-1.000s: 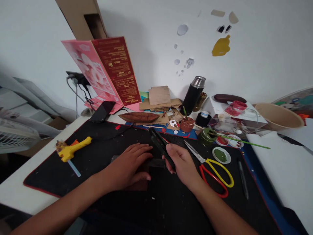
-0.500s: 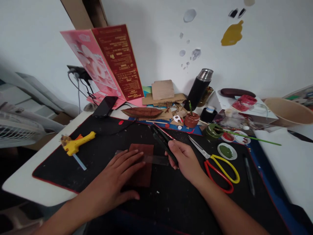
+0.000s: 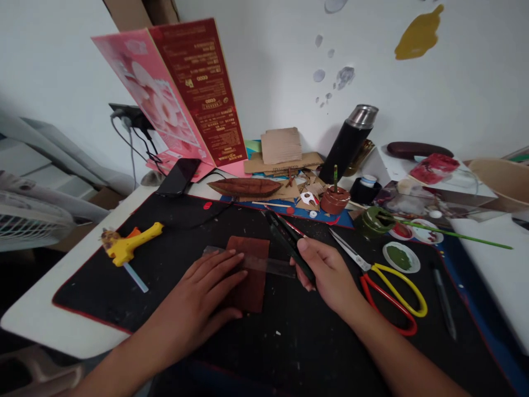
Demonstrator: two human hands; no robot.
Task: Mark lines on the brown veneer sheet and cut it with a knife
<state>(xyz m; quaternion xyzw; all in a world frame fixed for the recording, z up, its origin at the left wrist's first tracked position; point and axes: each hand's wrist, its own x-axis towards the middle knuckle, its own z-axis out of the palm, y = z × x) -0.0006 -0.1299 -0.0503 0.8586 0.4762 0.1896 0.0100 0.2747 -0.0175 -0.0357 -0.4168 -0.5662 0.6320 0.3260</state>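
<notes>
Brown sheeting (image 3: 251,292) lies under a clear strip (image 3: 280,267). The left hand (image 3: 210,284) spans both, fingers extended; the right hand (image 3: 328,270) grips a black tool (image 3: 286,237).

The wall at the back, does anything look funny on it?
Yes: a yellow patch and scattered grey spots stand out on the white wall. Their uneven shapes look odd against the plain surface, but I can't tell if they're paint, stickers or damage.
</notes>
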